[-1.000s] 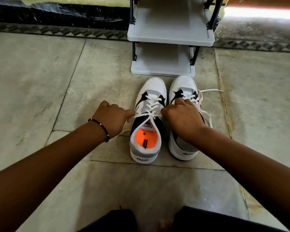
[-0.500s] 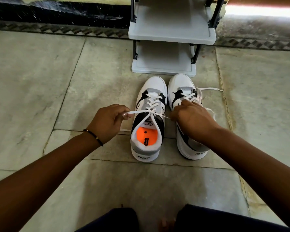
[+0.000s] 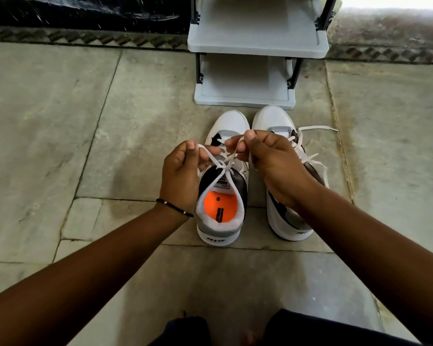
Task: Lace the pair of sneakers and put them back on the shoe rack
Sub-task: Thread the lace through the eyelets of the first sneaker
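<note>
Two white, grey and black sneakers stand side by side on the stone floor, toes pointing at the rack. The left sneaker (image 3: 221, 221) shows an orange insole. My left hand (image 3: 181, 176) pinches a loop of its white lace (image 3: 216, 163). My right hand (image 3: 273, 158) pinches the other end of that lace above the tongue, and the two ends cross in a knot between my hands. The right sneaker (image 3: 289, 221) lies partly under my right wrist, its own laces (image 3: 315, 128) trailing loose to the right.
A grey plastic shoe rack (image 3: 255, 46) with black posts stands just beyond the toes, two bare shelves showing. A dark wall base with a patterned border (image 3: 85, 36) runs along the back. My knees in dark cloth (image 3: 310, 330) are at the bottom edge.
Both hands have come up and toward each other over the left sneaker. The lace, earlier pulled out flat to each side, now forms loops crossing at a knot.
</note>
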Demonstrator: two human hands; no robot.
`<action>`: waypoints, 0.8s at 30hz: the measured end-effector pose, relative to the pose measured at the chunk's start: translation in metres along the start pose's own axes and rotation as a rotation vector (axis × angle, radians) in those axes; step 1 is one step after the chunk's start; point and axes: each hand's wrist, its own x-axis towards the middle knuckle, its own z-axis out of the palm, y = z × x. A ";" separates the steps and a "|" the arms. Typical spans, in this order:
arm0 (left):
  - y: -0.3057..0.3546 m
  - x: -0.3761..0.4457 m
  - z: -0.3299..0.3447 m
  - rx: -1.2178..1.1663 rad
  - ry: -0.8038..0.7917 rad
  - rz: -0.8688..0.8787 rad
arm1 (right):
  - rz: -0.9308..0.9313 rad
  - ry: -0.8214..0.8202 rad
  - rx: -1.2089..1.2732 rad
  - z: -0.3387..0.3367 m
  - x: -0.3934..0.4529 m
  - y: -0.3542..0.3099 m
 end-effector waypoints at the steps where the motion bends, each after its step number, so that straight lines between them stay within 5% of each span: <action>1: 0.001 0.001 0.004 -0.119 0.017 -0.048 | 0.044 0.000 0.124 0.002 0.002 -0.001; 6: 0.002 0.009 0.018 -0.415 0.032 -0.196 | 0.240 0.021 0.470 0.009 0.007 0.004; 15: -0.004 0.007 0.007 0.134 -0.217 0.149 | 0.128 -0.037 0.293 0.009 0.017 0.009; 24: 0.001 0.011 0.000 0.208 -0.235 0.100 | 0.102 -0.050 0.111 0.012 0.016 0.009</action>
